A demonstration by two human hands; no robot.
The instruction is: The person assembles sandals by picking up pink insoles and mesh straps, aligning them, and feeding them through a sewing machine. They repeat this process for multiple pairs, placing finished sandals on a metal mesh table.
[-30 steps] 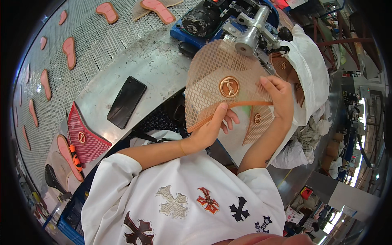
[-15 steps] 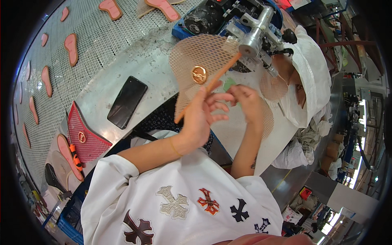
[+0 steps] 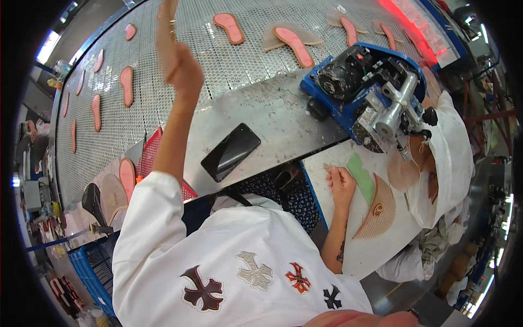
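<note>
R hand [image 3: 340,188]: fingers curled beside a green strip [image 3: 362,175] on the white tabletop [image 3: 354,259]; can't tell if they pinch anything. Just past the strip, a tan mesh shoe upper [image 3: 385,213] w/ gold emblem [image 3: 377,209]; a careless wrist sweep could drag either. Farther, a blk phone [image 3: 231,152] on the metal ledge [image 3: 278,117] (risky spot; a stray elbow might knock it). L forearm [image 3: 173,136] partly hides a red mesh pc [image 3: 148,158]. L hand [image 3: 188,71], raised, apparently over the mesh conveyor [image 3: 237,73], grasps a tan mesh pc [image 3: 167,46], blurred, near edge-on, top cut off; a loose grip could drop it.
</note>
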